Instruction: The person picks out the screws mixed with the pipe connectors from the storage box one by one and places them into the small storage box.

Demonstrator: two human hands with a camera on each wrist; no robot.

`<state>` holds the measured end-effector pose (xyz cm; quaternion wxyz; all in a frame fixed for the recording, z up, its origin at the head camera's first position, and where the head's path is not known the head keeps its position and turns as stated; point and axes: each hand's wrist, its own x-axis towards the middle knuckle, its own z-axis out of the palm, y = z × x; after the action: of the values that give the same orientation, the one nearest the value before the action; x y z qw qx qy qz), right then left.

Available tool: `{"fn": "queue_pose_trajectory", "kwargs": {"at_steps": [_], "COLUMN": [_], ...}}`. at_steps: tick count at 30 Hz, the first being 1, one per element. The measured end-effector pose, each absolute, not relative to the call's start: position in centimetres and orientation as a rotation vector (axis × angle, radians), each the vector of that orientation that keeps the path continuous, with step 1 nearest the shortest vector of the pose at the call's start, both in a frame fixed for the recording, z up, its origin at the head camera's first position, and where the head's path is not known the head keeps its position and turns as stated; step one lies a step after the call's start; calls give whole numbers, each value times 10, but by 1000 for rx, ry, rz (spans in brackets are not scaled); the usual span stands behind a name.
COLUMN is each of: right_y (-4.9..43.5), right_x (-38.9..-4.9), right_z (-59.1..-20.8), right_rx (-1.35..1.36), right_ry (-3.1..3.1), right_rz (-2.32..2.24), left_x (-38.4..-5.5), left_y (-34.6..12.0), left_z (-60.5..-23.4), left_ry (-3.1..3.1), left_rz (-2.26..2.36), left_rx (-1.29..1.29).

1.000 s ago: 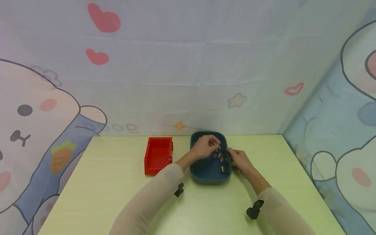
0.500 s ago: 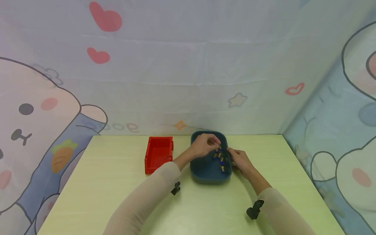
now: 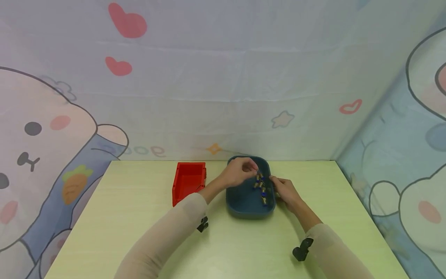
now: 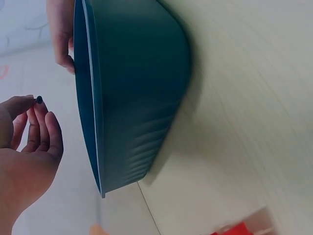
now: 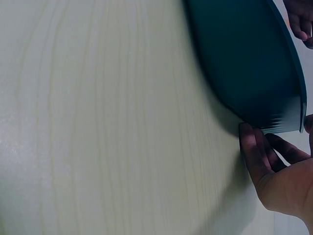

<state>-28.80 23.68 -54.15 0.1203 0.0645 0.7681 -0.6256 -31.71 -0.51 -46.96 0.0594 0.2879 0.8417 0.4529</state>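
Observation:
My left hand (image 3: 237, 172) is above a dark blue plastic basin (image 3: 244, 207). In the left wrist view, its thumb and fingertip pinch a small dark round-ended piece (image 4: 39, 99); too little shows to tell its kind. Below and right of that hand, several small brass fittings with blue parts (image 3: 263, 193) lie inside the basin near its right wall. My right hand (image 3: 283, 189) holds the basin's right side. The right wrist view shows this hand's thumb at the rim and its fingers (image 5: 252, 152) against the outer wall near the table.
A red open bin (image 3: 189, 182) stands left of the basin, partly hidden by my left forearm; a thin dark piece shows at its right side. Both containers stand on a pale wood-grain table (image 3: 139, 209), near the patterned cloth backdrop (image 3: 209, 97) behind.
My left hand has moved slightly left and up, away from the fittings, with its forearm shifting left. My right hand stays on the basin's side.

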Motion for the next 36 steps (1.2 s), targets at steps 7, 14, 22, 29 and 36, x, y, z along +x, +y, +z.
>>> {"fn": "queue_pose_trajectory", "kwargs": {"at_steps": [7, 14, 22, 29, 36], "right_y": [237, 237, 237, 237, 236], "right_x": [-288, -287, -287, -289, -287], "right_z": [-542, -542, -543, -544, -542], "right_rx": [206, 210, 193, 192, 199], "right_ry": [2243, 2238, 2249, 2245, 2242], "right_rz": [-1834, -1837, -1829, -1827, -1828], "left_x": [-317, -318, -317, -315, -316], "left_y": [-9, -14, -25, -38, -52], "left_z": [-469, -468, -464, -457, -456], "left_ry": [2545, 2543, 2528, 2529, 2522], "left_rz": [1366, 1404, 1453, 1440, 1492], "left_rx": [892, 890, 882, 880, 883]}}
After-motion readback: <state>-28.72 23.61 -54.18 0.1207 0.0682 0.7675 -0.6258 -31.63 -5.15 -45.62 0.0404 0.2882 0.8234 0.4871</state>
